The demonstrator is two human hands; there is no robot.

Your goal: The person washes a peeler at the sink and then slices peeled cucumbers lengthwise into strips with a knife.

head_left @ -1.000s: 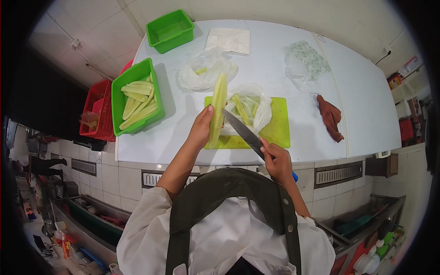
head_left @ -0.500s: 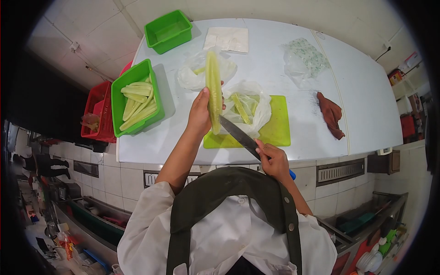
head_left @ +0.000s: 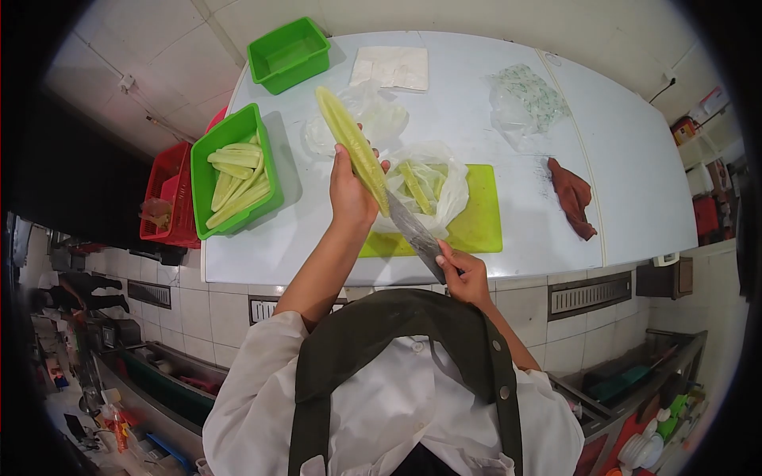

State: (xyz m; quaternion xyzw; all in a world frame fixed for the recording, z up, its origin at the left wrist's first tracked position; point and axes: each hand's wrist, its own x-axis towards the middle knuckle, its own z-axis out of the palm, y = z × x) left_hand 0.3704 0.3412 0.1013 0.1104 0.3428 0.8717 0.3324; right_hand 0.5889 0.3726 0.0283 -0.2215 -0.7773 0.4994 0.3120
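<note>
My left hand (head_left: 354, 190) grips a long halved cucumber (head_left: 349, 143), pale green with its cut, seedy face showing, tilted up and to the left above the table. In my right hand (head_left: 464, 274) is a knife (head_left: 414, 230), its blade smeared and its tip at the cucumber's lower end. Whether the edge is in the flesh I cannot tell. Below lies a yellow-green cutting board (head_left: 479, 214). A clear plastic bag (head_left: 454, 190) sits open on the board, with green-yellow cucumber scraps (head_left: 416, 187) inside.
At left, a green basin (head_left: 277, 178) holds several cucumber pieces (head_left: 236, 178), beside a red crate (head_left: 168, 182). Farther back are another green basin (head_left: 289, 55), a second bag (head_left: 385, 119) and white paper (head_left: 389, 67). A brown cloth (head_left: 571, 198) and patterned bag (head_left: 528, 99) lie right.
The cucumber in my left hand has swung from nearly upright to a lean toward the left. My right hand has dropped slightly, and the blade has turned, its tip staying by the cucumber's lower end.
</note>
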